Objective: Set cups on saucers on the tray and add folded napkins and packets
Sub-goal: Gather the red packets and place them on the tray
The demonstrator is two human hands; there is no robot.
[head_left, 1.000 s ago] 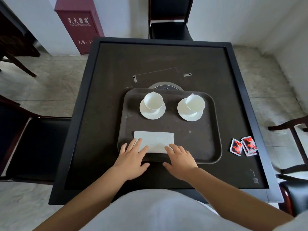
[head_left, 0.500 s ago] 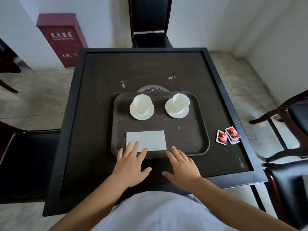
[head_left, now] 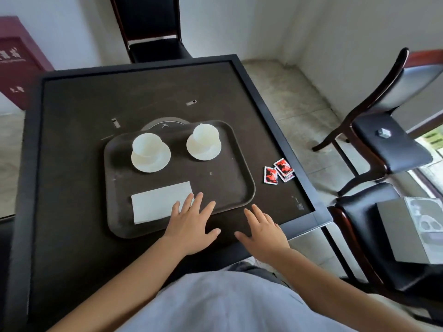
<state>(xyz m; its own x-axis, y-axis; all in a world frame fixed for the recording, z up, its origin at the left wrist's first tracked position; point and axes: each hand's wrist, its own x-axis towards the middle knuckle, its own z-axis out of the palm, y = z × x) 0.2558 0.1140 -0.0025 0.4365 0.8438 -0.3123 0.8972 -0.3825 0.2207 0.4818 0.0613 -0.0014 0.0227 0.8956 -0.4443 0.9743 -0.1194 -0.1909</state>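
Both bare forearms reach forward; left hand (head_left: 191,226) and right hand (head_left: 262,233) lie palm-down, fingers spread, holding nothing, apparently resting flat.

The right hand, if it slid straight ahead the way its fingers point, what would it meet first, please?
Probably the near right corner of the tray, just ahead of the right hand. The packets lie farther on, to the right; depth is uncertain.

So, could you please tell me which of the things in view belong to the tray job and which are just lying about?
Part of the job:
- tray
- left cup on its saucer
- right cup on its saucer
- folded napkin
- red packets, not yet on the tray

Just lying about:
- grey box on the near chair
- small object on the chair behind it
- red cabinet
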